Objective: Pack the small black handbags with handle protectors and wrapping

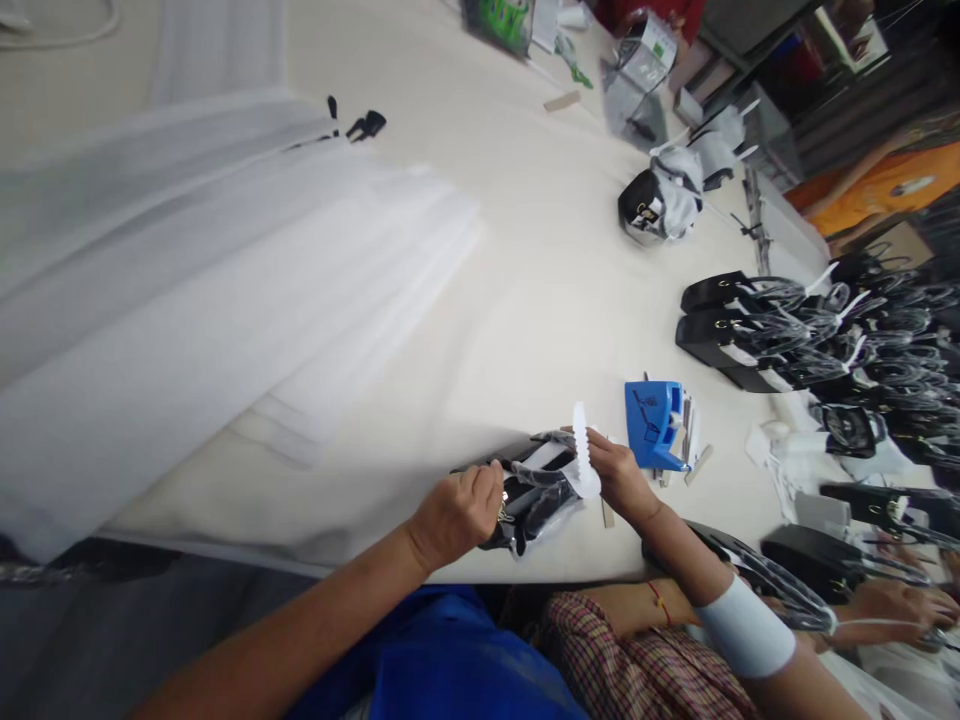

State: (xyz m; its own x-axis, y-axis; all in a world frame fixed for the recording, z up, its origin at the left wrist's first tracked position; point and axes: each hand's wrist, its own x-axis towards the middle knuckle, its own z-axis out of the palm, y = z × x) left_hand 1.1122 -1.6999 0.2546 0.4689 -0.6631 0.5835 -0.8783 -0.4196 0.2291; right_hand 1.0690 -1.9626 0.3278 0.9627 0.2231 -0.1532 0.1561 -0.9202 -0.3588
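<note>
Fingers (480, 488) of left hand (457, 515) curled tight around near end of small black glossy handbag wrapped in clear crinkled plastic (536, 495), knuckles up, thumb side toward bag. Right hand (619, 475) just beside, fingertips pinched on strip of white tape with toothed, serrated edge (581, 460), strip standing upright above bag's plastic wrap and curling down onto it. Bag lying at near edge of cream-coloured work table (525, 250), directly ahead of body, between both hands. White band worn on right forearm, thin red thread at a wrist lower in view.

Blue plastic tape dispenser (654, 422) just beyond right hand, standing on table, touching nothing held. Short tan strips lying on table close by dispenser.

Wide stack of white foam sheets (202, 300) spread over left half of table, blurred, well apart from hands. Small black clips (365, 124) at far edge of stack.

Row of black handbags in clear plastic with looped handles (787, 330) at right side of table, packed close together. One black bag half wrapped in white paper (660, 205) farther back, alone. Green-printed box (499, 20) at far end of table, blurred.

Blue garment and checked cloth at bottom of view, near body. Another person's hand (892, 605) at lower right, resting on wrapped bags; orange sleeve (877, 190) of someone else at upper right.
</note>
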